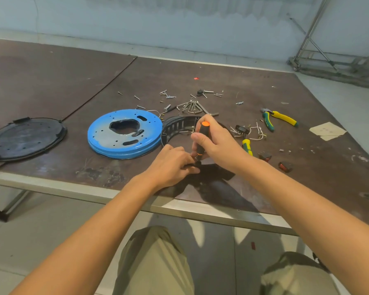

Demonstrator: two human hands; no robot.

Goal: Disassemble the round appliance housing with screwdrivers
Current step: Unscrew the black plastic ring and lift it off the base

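Unscrewing the housing at the table edge
The right hand (215,141) clenches the screwdriver (202,134) upright. The left hand (173,162) pinches the black housing (213,173) on the table (51,81). Firm downward pressure should stop the tip slipping.

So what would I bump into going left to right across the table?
First the black round lid, blue disc, left hand holding the black housing piece, right hand gripping the orange-and-black screwdriver, yellow-and-green pliers, paper scrap.
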